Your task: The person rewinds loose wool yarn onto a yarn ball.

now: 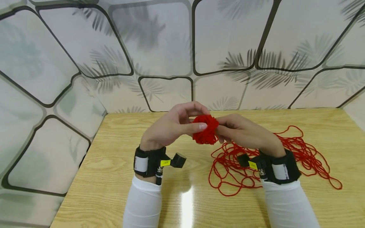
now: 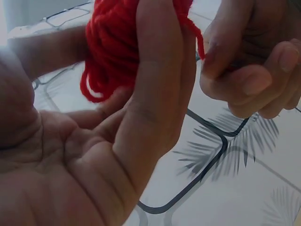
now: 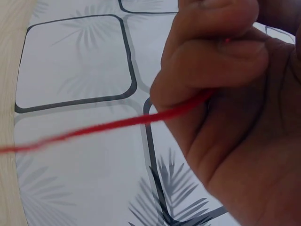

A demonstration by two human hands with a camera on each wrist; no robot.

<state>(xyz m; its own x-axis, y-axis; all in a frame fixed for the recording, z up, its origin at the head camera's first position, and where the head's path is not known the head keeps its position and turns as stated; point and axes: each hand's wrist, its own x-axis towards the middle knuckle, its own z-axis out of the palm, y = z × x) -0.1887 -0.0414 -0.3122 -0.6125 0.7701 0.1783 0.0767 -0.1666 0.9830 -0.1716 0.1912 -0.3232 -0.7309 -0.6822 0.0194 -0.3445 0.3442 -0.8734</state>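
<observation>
A small ball of red yarn (image 1: pixel 206 134) is held up over the table by my left hand (image 1: pixel 174 125), its thumb across the near side and its fingers behind. In the left wrist view the ball (image 2: pixel 113 47) sits between thumb and fingers, with a loop hanging from its underside. My right hand (image 1: pixel 245 131) is close at the ball's right side and pinches the yarn strand. A strand (image 2: pixel 200 42) runs from the ball to its fingertips. In the right wrist view the strand (image 3: pixel 113 126) passes out of the curled fingers towards the left.
A loose tangle of red yarn (image 1: pixel 306 152) spreads over the wooden table (image 1: pixel 114 190), beneath and to the right of my right forearm. Behind the table stands a wall covering (image 1: pixel 168 91) with a stone and leaf pattern, which continues along the left side.
</observation>
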